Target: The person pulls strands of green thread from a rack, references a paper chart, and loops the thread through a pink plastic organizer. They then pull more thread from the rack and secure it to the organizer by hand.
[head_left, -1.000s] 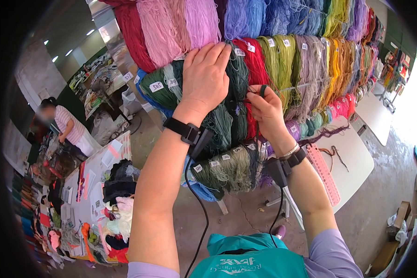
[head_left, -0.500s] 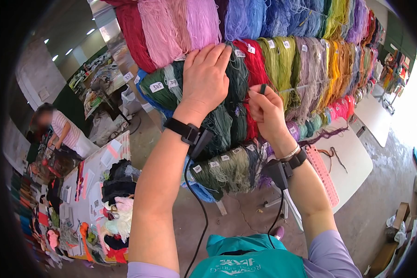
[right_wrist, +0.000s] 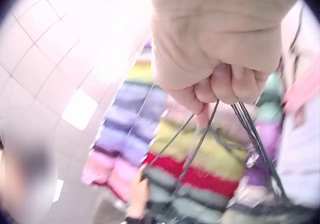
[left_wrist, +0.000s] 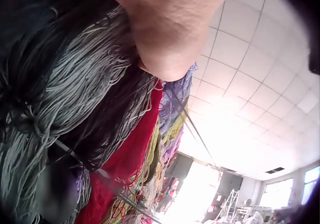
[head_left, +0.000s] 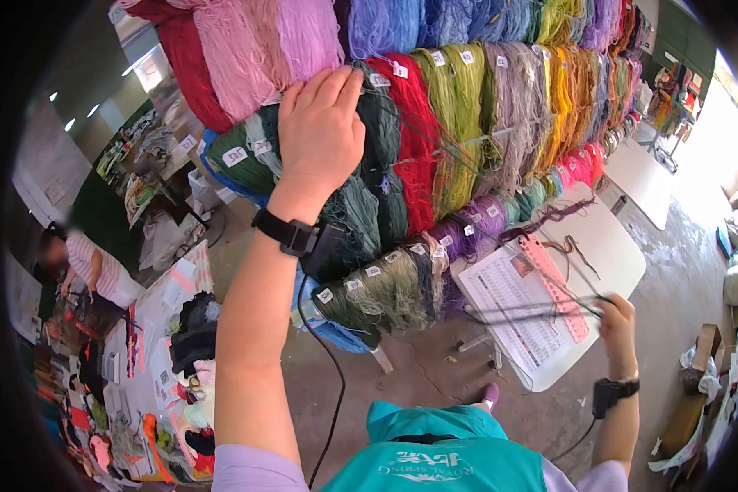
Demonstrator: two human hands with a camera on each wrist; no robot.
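My left hand rests on the dark green thread skeins hanging from the rack, fingers extended over their top. The left wrist view shows the heel of that hand above grey-green strands. Far to the right, over the floor beside the white table, my right hand grips dark green threads. The right wrist view has its fingers curled tightly round them. Several thread strands run from this fist toward the rack, stretched across the front of the table. Red skeins hang just right of the green ones.
A white table carries a printed sheet, a pink perforated strip and loose purple thread. More numbered skeins in many colours fill the rack. At the left, another person stands behind a cluttered table.
My right hand has moved from beside the green and red skeins far out to the right and down, drawing long dark threads with it. The left hand stays on the skeins while the view shifts.
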